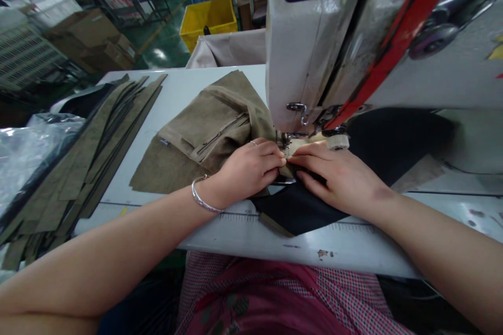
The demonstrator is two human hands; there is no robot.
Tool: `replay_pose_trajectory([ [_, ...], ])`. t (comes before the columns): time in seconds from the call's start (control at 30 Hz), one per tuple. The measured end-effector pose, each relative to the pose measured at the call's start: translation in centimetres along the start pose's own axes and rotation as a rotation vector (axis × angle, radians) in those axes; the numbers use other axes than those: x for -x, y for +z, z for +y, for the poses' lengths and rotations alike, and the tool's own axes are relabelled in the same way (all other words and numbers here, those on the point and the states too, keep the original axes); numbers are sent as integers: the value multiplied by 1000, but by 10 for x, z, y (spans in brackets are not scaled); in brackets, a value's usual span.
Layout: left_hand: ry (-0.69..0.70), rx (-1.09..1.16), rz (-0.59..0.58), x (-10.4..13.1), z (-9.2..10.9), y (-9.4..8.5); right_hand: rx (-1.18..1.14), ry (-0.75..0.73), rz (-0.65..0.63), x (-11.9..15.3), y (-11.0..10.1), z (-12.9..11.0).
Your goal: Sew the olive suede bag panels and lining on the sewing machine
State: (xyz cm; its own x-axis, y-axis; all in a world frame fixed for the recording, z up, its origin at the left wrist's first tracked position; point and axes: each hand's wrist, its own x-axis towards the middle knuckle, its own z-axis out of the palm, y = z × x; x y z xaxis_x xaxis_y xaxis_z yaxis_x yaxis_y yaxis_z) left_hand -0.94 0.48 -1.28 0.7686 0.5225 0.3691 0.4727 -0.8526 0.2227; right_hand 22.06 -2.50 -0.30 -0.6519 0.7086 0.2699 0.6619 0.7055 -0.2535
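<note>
An olive-brown fabric panel (176, 120) with a zipped pocket (223, 136) lies bunched left of the sewing machine's presser foot (285, 141). My left hand (255, 165) is closed, its thumb and fingers pinching the fabric's edge just in front of the foot. On the other side of the needle area, my right hand (334, 172) has its fingertips together on the seam, with the thumb tucked below. Dark fabric (302, 209) with an olive edge passes under it and hangs toward the table's front. Both hands' fingertips nearly meet; the exact stitching point is partly hidden.
The white machine head (306, 57) and a red bar (404, 31) rise close above my right hand. Olive strips (86, 167) are piled at left beside clear plastic (35, 152). A yellow bin (210, 18) and cardboard boxes (92, 36) stand behind the table (133, 209).
</note>
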Motion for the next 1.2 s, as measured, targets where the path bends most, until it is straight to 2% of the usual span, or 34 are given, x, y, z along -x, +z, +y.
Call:
replay_pose_trajectory([
  [0.7, -22, 18, 47, -5, -6, 3, -27, 32, 3, -4, 1, 8],
  [1.2, -1, -28, 59, -5, 0, 1, -22, 36, 14, -6, 2, 10],
])
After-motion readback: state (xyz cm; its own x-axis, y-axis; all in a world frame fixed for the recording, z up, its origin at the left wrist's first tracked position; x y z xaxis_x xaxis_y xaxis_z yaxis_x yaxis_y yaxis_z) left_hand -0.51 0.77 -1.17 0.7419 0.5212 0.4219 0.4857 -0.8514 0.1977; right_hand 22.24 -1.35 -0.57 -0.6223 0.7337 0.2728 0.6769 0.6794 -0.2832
